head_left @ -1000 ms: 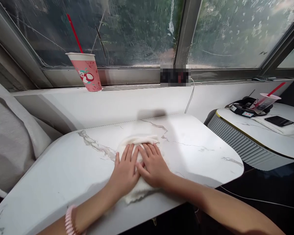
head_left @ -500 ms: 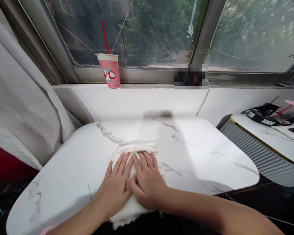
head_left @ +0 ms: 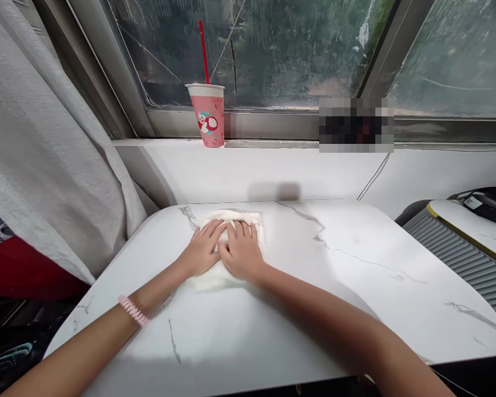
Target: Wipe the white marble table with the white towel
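A fluffy white cloth (head_left: 219, 280) lies on the white marble-patterned table (head_left: 215, 342), close to its far edge. My left hand (head_left: 202, 248) presses flat on the cloth with its fingers stretched out. Beside it, my right hand (head_left: 243, 251) also lies flat on the cloth, fingers extended and its thumb near the left hand. A pink coiled band (head_left: 133, 312) circles my left wrist. Both palms hide the middle of the cloth.
On the window sill stand a pink paper cup (head_left: 210, 118) with a red straw and a blurred-out dark object (head_left: 355, 125). A grey curtain (head_left: 58, 127) hangs at the left. Another table with ribbed sides (head_left: 471, 253) stands at the right, bearing a black strap-like item (head_left: 485, 207).
Both hands and the cloth have moved away from me, from the near edge toward the table's far edge. The camera view has shifted left.
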Available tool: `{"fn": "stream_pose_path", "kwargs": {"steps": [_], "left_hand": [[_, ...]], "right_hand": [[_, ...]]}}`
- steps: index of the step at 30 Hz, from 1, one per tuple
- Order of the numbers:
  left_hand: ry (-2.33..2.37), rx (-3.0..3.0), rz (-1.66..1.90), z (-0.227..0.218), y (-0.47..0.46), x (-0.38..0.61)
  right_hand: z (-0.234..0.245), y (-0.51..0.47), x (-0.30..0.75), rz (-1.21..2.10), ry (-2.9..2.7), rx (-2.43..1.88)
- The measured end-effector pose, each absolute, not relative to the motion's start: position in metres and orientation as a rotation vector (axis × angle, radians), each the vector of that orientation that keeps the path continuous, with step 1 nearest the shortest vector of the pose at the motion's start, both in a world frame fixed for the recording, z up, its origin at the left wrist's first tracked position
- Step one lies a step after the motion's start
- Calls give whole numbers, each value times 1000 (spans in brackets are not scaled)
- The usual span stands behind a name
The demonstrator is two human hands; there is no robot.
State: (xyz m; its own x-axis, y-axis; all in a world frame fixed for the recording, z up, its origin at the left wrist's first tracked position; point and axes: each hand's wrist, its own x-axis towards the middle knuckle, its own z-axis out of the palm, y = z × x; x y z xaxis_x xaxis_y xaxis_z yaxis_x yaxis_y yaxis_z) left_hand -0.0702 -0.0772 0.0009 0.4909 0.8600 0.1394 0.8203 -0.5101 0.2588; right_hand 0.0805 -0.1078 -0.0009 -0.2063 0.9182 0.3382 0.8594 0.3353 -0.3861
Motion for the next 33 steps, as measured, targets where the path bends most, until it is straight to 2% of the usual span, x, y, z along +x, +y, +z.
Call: {"fn": "stream_pose_path", "kwargs": {"steps": [18, 33], "left_hand": [[1392, 2607, 532, -3, 49, -62], [1520, 2590, 453, -5, 21, -62]], "right_hand": [[-1, 8, 82, 103, -1978, -1622], [-2, -12, 84, 86, -2000, -1565]]}}
